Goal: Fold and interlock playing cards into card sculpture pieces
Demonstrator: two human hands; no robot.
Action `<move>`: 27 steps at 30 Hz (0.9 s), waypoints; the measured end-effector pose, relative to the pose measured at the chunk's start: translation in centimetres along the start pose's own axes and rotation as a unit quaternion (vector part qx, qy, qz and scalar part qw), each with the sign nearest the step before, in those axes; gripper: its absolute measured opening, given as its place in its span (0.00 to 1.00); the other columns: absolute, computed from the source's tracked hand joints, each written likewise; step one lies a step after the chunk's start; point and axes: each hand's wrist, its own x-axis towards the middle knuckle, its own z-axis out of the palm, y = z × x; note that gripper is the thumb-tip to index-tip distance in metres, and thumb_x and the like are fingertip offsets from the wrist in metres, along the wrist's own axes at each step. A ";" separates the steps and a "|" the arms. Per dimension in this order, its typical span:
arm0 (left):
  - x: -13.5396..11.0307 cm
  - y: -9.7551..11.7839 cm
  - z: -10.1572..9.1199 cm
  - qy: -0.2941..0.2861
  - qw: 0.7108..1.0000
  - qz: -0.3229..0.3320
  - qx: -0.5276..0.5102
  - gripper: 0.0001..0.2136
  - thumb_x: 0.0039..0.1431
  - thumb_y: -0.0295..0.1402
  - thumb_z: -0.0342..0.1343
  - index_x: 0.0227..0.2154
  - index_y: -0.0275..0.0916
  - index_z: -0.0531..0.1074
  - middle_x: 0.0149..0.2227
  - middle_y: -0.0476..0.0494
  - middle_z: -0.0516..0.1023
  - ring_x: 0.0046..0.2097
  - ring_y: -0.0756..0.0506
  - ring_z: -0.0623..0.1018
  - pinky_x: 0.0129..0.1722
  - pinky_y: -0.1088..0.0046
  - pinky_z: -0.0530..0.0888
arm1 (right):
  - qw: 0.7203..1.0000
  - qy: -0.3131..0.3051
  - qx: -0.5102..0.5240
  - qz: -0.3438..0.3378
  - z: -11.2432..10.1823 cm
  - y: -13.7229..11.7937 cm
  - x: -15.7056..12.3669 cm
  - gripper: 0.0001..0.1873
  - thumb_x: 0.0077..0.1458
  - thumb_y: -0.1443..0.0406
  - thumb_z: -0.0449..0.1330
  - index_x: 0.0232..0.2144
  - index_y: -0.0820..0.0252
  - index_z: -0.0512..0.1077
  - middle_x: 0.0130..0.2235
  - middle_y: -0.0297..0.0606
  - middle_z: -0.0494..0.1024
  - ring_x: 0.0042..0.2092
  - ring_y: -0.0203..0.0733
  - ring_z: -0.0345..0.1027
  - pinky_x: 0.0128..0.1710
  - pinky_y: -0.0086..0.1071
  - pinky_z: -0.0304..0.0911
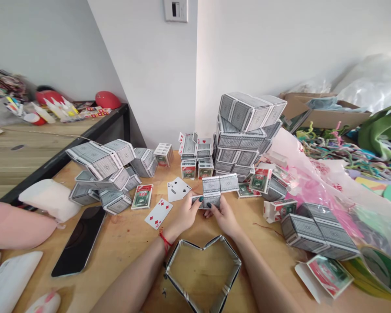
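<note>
Just beyond the pale, dark-rimmed, heart-shaped open frame (231, 249), the left hand (186, 211) and right hand (224, 214) were clamped on the grey-patterned block of joined playing cards (211, 185), which seemed light, stiff yet crushable, best pinched gently near its seams.

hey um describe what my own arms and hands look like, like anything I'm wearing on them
No sleeves or gloves show on either arm. Above the left hand, a thin red cord bracelet circles the wrist. The right hand has no bracelet at its wrist. The thumbnails on both hands are painted dark teal-green.
</note>
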 end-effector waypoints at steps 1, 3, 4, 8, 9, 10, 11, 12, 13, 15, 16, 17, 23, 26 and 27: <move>0.0 -0.1 0.0 -0.001 1.000 0.003 -0.002 0.04 0.59 0.34 0.44 0.35 0.40 0.61 0.37 0.44 0.69 0.41 0.47 0.70 0.44 0.69 0.66 | 1.000 0.000 0.002 -0.003 0.0 0.0 0.0 0.14 0.54 0.55 0.53 0.37 0.56 0.57 0.25 0.31 0.72 0.25 0.37 0.70 0.28 0.34 0.68; 0.1 -0.2 0.0 -0.004 1.000 0.003 -0.006 0.04 0.58 0.34 0.44 0.34 0.40 0.61 0.37 0.44 0.70 0.41 0.47 0.70 0.44 0.69 0.66 | 1.000 0.000 0.006 -0.006 0.0 -0.2 -0.1 0.13 0.54 0.56 0.53 0.38 0.56 0.57 0.25 0.30 0.72 0.25 0.36 0.69 0.28 0.33 0.67; 0.1 -0.3 0.0 -0.007 1.000 0.003 -0.009 0.04 0.59 0.34 0.44 0.34 0.40 0.61 0.37 0.44 0.70 0.40 0.46 0.70 0.44 0.69 0.67 | 1.000 -0.002 0.007 -0.007 0.1 -0.2 -0.1 0.13 0.54 0.56 0.53 0.38 0.56 0.57 0.25 0.30 0.71 0.24 0.36 0.68 0.27 0.32 0.67; 0.0 -0.2 -0.1 -0.002 1.000 0.006 -0.009 0.05 0.58 0.35 0.45 0.34 0.41 0.62 0.37 0.45 0.70 0.40 0.46 0.70 0.43 0.68 0.67 | 1.000 -0.008 -0.004 -0.004 0.1 -0.6 -0.2 0.11 0.55 0.58 0.52 0.37 0.56 0.56 0.21 0.26 0.68 0.21 0.34 0.64 0.22 0.29 0.63; 0.0 -0.2 -0.1 0.002 1.000 0.007 -0.008 0.04 0.58 0.34 0.46 0.34 0.41 0.62 0.37 0.45 0.70 0.40 0.46 0.70 0.43 0.68 0.67 | 1.000 -0.008 -0.006 -0.002 0.1 -0.6 -0.2 0.11 0.55 0.58 0.52 0.37 0.56 0.56 0.20 0.25 0.67 0.20 0.34 0.63 0.21 0.28 0.62; -0.1 -0.1 -0.1 0.005 1.000 0.006 -0.008 0.04 0.57 0.34 0.46 0.34 0.41 0.62 0.36 0.45 0.70 0.40 0.46 0.70 0.43 0.68 0.67 | 1.000 -0.006 -0.007 0.001 0.1 -0.7 -0.2 0.11 0.54 0.58 0.53 0.37 0.56 0.56 0.20 0.25 0.67 0.19 0.33 0.62 0.20 0.27 0.61; -0.1 0.0 0.0 0.006 1.000 0.005 -0.010 0.04 0.57 0.33 0.47 0.34 0.41 0.62 0.36 0.45 0.70 0.40 0.46 0.70 0.43 0.69 0.67 | 1.000 -0.002 -0.006 0.004 0.1 -0.8 -0.3 0.12 0.54 0.58 0.53 0.37 0.56 0.56 0.19 0.24 0.66 0.18 0.33 0.61 0.19 0.27 0.60; -0.2 0.0 0.0 0.006 1.000 0.005 -0.013 0.04 0.56 0.33 0.47 0.34 0.41 0.62 0.36 0.45 0.70 0.40 0.46 0.70 0.43 0.69 0.68 | 1.000 0.002 0.000 0.007 0.2 -0.8 -0.2 0.12 0.54 0.57 0.53 0.37 0.56 0.57 0.19 0.24 0.66 0.18 0.33 0.61 0.18 0.27 0.59; -0.2 0.1 0.0 0.003 1.000 0.004 -0.017 0.04 0.55 0.32 0.48 0.35 0.41 0.62 0.36 0.45 0.70 0.40 0.46 0.71 0.43 0.68 0.68 | 1.000 0.009 0.008 0.009 0.2 -0.9 -0.2 0.12 0.53 0.57 0.53 0.37 0.55 0.57 0.19 0.24 0.66 0.18 0.33 0.61 0.19 0.27 0.59; -0.3 0.0 0.2 -0.005 0.999 0.005 -0.031 0.06 0.54 0.31 0.50 0.35 0.40 0.63 0.37 0.44 0.71 0.41 0.45 0.71 0.43 0.68 0.68 | 0.999 0.026 0.035 0.007 0.3 -1.0 -0.2 0.12 0.52 0.57 0.55 0.36 0.55 0.58 0.20 0.26 0.68 0.20 0.34 0.63 0.21 0.28 0.61; -0.3 0.0 0.2 -0.009 0.999 0.005 -0.040 0.06 0.54 0.31 0.50 0.35 0.41 0.63 0.38 0.44 0.71 0.42 0.45 0.71 0.43 0.68 0.68 | 0.998 0.034 0.050 0.004 0.3 -1.0 -0.1 0.12 0.52 0.58 0.55 0.35 0.55 0.59 0.22 0.27 0.69 0.22 0.35 0.64 0.23 0.29 0.63; -0.2 0.0 0.3 -0.012 0.999 0.003 -0.050 0.05 0.54 0.31 0.50 0.35 0.41 0.64 0.38 0.44 0.71 0.41 0.45 0.72 0.43 0.68 0.69 | 0.997 0.041 0.065 0.001 0.3 -1.1 -0.1 0.11 0.51 0.58 0.56 0.34 0.55 0.60 0.24 0.29 0.70 0.23 0.35 0.65 0.24 0.30 0.64; 0.3 -0.1 0.2 0.028 0.996 0.021 -0.078 0.03 0.52 0.31 0.52 0.29 0.39 0.68 0.39 0.44 0.72 0.46 0.45 0.71 0.49 0.66 0.65 | 0.986 0.098 0.134 0.003 -0.2 -1.0 0.3 0.15 0.43 0.63 0.61 0.36 0.56 0.65 0.34 0.36 0.75 0.33 0.41 0.69 0.34 0.36 0.66; 0.4 -0.3 -0.1 0.068 0.994 0.041 -0.081 0.02 0.51 0.29 0.52 0.29 0.39 0.69 0.41 0.43 0.71 0.49 0.45 0.69 0.51 0.65 0.64 | 0.978 0.113 0.171 0.026 -0.4 -1.1 0.5 0.17 0.42 0.63 0.60 0.39 0.56 0.67 0.42 0.39 0.75 0.40 0.45 0.69 0.37 0.36 0.66; 0.4 -0.4 -0.1 0.082 0.993 0.043 -0.075 0.03 0.51 0.28 0.52 0.29 0.39 0.69 0.43 0.43 0.70 0.50 0.45 0.68 0.52 0.65 0.64 | 0.975 0.114 0.187 0.036 -0.4 -1.3 0.6 0.17 0.43 0.62 0.59 0.40 0.55 0.68 0.44 0.40 0.74 0.42 0.46 0.69 0.38 0.37 0.65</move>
